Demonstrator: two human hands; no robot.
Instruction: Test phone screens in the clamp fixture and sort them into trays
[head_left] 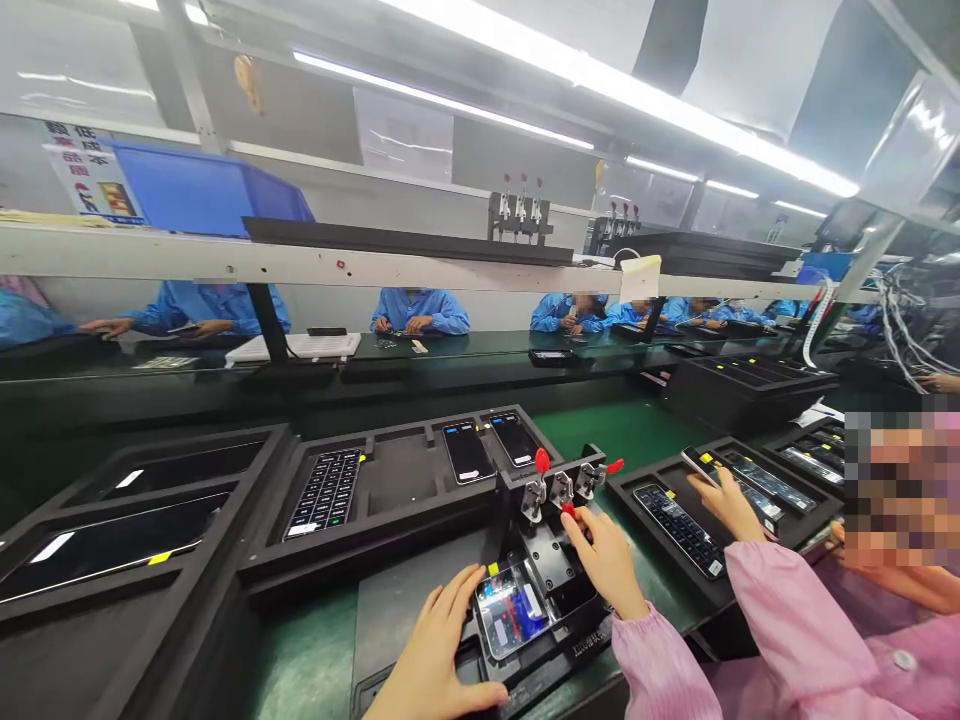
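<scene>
A black clamping jig stands at the bench's near edge. In its nest lies a small glossy panel with blue and red reflections. My left hand rests flat on the jig's left side, fingers stretched out beside the panel, thumb along the front edge. My right hand, in a pink sleeve, reaches onto the jig's row of red-handled toggle clamps. Its fingers are pressed together on the lowest red handle.
Behind the jig a black tray holds a keypad and two phones. Trays with dark glass panels sit left. On the right a co-worker's hand reaches into another tray. People in blue coats sit across the belt.
</scene>
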